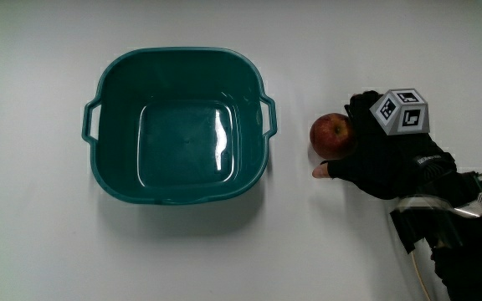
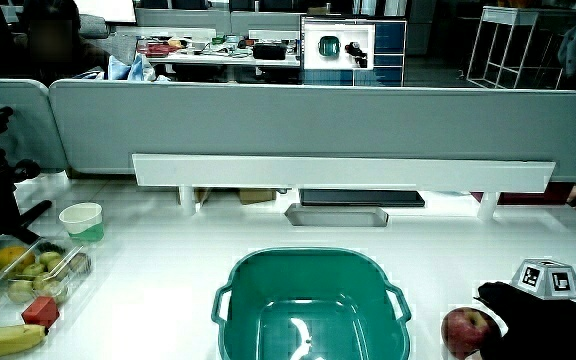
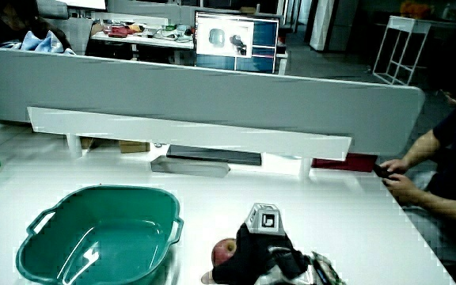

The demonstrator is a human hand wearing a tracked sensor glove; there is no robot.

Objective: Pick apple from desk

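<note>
The apple (image 1: 332, 135) sits on the white table (image 1: 40, 242), just beside the handle of a teal basin (image 1: 178, 125) but apart from it. The gloved hand (image 1: 383, 155) rests against the apple on the side away from the basin. From above, the fingers (image 1: 360, 107) curve round the apple's farther side and the thumb (image 1: 323, 171) lies on the table at its nearer side, so the hand cups the fruit. The apple still looks to be on the table surface; I cannot tell whether the grip is firm. The patterned cube (image 1: 402, 110) sits on the back of the hand, and the forearm (image 1: 454, 209) runs off toward the table's near edge.

The main view shows the basin holds nothing but a glare on its floor, and shows no other table contents.

In both side views the apple (image 2: 467, 330) (image 3: 226, 252) appears between the basin (image 2: 311, 300) (image 3: 93, 233) and the hand (image 2: 548, 320) (image 3: 256, 255), low down near the table's near edge. The side views add what the overhead one leaves out: a grey partition (image 2: 298, 120) with a long white shelf (image 2: 338, 172) in front of it and a flat grey tray (image 2: 336, 214) under that shelf.

Only in a side view do I see a paper cup (image 2: 81, 221), a clear box of fruit (image 2: 38, 272) and a banana (image 2: 3, 338) at the table's edge, well apart from the basin.
</note>
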